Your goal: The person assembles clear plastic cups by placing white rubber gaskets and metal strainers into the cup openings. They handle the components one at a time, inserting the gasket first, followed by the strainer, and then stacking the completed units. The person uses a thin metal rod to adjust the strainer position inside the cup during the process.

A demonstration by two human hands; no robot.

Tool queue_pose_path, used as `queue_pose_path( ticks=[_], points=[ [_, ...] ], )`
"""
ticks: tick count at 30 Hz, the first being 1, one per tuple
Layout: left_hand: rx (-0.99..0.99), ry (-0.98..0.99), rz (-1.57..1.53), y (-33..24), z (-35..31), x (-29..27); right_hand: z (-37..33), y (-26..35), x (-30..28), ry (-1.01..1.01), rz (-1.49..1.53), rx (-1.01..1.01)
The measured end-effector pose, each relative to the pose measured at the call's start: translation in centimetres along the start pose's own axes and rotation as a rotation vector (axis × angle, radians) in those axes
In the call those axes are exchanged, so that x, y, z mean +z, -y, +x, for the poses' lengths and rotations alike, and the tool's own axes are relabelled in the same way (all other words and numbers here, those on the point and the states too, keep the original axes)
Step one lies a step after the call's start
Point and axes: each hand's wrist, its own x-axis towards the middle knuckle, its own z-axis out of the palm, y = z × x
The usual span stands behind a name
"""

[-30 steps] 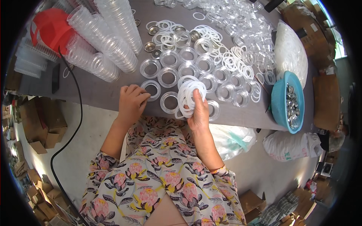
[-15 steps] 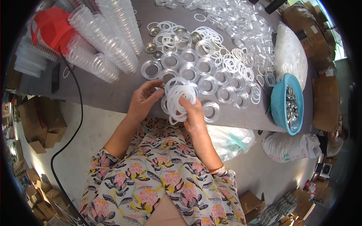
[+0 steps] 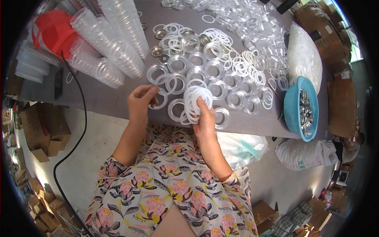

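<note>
Fingers first. Right hand point(image 3: 206, 118): we see the thumb pressed over a fan of white rings point(image 3: 193, 98), clamped against the fingers beneath, held near the close edge of the surface point(image 3: 112, 98). Left hand point(image 3: 140, 100): thumb and fingers bent, just beside a pale hoop point(image 3: 167, 93) lying across the clear collars point(image 3: 169, 109) in our view; we cannot tell whether the fingertips close on it.

On handling, our judgement: the fan wants steady thumb pressure, firm enough to stop slipping, light enough not to bend the plastic. Edges well spread help us part one ring from its neighbours; a light left pinch on a single rim leaves the collars undisturbed.

Counts, moving outward. Rings in the fan: several, too overlapped to number. Collars set out: about seventeen. Loose metal discs point(image 3: 157, 51) at the far side of them: at least five. Scattered rings point(image 3: 221, 37) beyond: dozens, we judge. Heap of clear pieces point(image 3: 252, 31): uncountable. Stacks of clear cups point(image 3: 118, 51), to the left: at least four. One red item point(image 3: 53, 33) beside them. To the right, one blue basket point(image 3: 291, 106) of metal pieces point(image 3: 306, 114), one stuffed white bag point(image 3: 304, 55).
</note>
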Motion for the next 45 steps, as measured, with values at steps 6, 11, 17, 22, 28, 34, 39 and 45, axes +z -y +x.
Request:
queue_pose_path(
  ticks=[6, 11, 17, 22, 28, 34, 39, 45],
  points=[
    [0.060, -0.156, 0.111, 0.4, 3.2, -1.2, 0.0, 0.6, -0.3, 0.018, -0.004, -0.010],
    [0.198, -0.193, 0.235, 1.7, 4.5, -1.1, -0.4, 0.7, 0.1, 0.035, -0.011, 0.010],
    [0.216, -0.200, 0.291, 1.9, 5.1, -1.0, -0.4, 0.8, 0.1, 0.058, 0.001, 0.006],
    [0.199, -0.202, 0.238, 1.9, 5.3, -0.8, -0.3, 0.8, 0.0, 0.078, -0.016, 0.018],
    [0.359, -0.189, 0.390, 2.7, 5.7, -1.1, -0.5, 0.7, 0.3, 0.083, -0.022, 0.018],
    [0.432, -0.107, 0.466, 2.1, 4.2, -0.6, -0.7, 0.9, 0.5, 0.124, -0.025, 0.033],
    [-0.066, 0.255, 0.176, -0.8, 1.1, 3.2, -0.9, 0.8, 1.0, 0.184, -0.055, 0.079],
    [0.054, 0.141, 0.112, 0.5, 2.2, 2.3, -0.5, 1.1, -0.2, 0.077, -0.039, 0.049]
  ],
)
